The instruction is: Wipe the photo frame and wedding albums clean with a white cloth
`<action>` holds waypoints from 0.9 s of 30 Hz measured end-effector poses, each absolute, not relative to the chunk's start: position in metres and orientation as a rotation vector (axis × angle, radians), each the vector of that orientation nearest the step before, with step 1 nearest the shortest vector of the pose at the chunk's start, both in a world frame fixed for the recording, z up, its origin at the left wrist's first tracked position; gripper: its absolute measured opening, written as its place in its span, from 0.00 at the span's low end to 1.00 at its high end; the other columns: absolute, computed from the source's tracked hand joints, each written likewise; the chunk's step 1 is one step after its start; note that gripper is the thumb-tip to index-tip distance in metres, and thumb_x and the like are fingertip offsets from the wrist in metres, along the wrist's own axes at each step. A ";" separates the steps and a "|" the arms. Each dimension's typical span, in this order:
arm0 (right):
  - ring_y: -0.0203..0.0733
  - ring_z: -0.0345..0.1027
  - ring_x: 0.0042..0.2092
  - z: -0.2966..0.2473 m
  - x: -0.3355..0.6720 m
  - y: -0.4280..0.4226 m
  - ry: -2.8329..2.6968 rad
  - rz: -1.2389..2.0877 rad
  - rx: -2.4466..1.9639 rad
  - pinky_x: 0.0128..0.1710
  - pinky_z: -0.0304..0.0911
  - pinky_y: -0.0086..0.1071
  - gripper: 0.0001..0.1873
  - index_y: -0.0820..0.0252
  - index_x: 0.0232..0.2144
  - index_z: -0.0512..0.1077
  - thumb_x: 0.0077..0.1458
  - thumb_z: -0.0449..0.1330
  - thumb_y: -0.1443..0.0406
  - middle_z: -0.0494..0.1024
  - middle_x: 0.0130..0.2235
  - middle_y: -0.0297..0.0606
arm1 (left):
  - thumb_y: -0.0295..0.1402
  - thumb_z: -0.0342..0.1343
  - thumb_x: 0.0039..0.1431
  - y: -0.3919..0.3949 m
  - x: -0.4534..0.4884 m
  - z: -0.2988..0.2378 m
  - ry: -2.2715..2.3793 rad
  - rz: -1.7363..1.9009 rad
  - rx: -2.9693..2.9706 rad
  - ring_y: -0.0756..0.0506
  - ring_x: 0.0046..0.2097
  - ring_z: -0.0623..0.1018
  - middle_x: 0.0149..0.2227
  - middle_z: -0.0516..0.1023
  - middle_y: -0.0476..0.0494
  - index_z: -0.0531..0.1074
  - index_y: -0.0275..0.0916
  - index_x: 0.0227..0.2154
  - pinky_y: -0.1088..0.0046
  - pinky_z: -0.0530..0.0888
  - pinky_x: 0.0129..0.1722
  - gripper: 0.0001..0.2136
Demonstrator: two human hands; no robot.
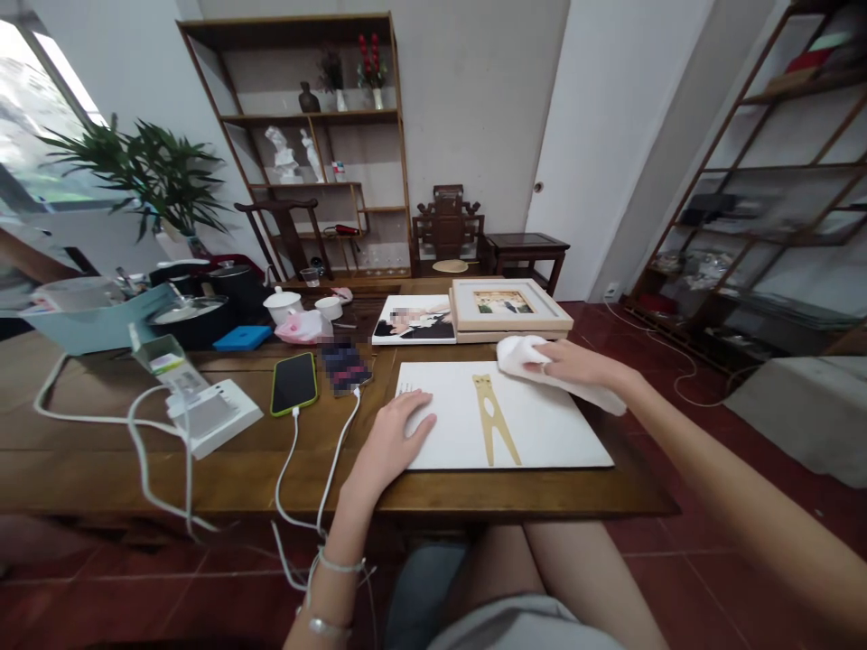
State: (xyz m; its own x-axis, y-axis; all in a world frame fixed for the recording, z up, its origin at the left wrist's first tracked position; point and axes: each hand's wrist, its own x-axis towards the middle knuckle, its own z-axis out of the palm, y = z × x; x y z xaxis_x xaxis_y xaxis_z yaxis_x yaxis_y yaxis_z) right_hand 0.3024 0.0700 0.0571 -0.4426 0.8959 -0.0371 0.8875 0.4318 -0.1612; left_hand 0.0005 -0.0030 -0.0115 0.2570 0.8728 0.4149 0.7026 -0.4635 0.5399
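Observation:
A white rectangular board (447, 433) lies flat near the table's front edge, with a tan, A-shaped figure (492, 420) on its face. My left hand (398, 429) rests with fingers spread on the board's left edge. At the board's far right corner, my right hand (575, 363) presses a crumpled white cloth or tissue (521, 354) against the surface. Part of that cloth hangs down beneath the hand, past the board's right side. My right fingertips are partly hidden in its folds.
Behind the board lie a photo panel (413, 320) and a stacked light-wood picture frame (511, 307). Two phones, one a green-edged phone (293, 384), sit at left on white cables. Further left are an opened white box (213, 415), a blue box (242, 338) and a pot (186, 311).

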 end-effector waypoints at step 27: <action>0.47 0.64 0.38 0.052 0.288 0.047 -2.753 0.170 -1.452 0.37 0.57 0.34 0.08 0.61 0.33 0.65 0.52 0.47 0.70 0.71 0.35 0.44 | 0.37 0.49 0.58 0.000 0.003 -0.016 1.556 0.910 2.283 0.40 0.59 0.65 0.56 0.67 0.32 0.68 0.32 0.49 0.58 0.60 0.59 0.19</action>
State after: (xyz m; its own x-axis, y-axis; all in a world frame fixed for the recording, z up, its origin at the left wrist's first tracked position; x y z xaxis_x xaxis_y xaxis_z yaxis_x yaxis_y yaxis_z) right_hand 0.2877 0.0466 0.0523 -0.5658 0.8241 -0.0290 0.8213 0.5601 -0.1081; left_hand 0.0030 0.0000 -0.0157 0.2424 0.9004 0.3611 0.7562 -0.4086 0.5111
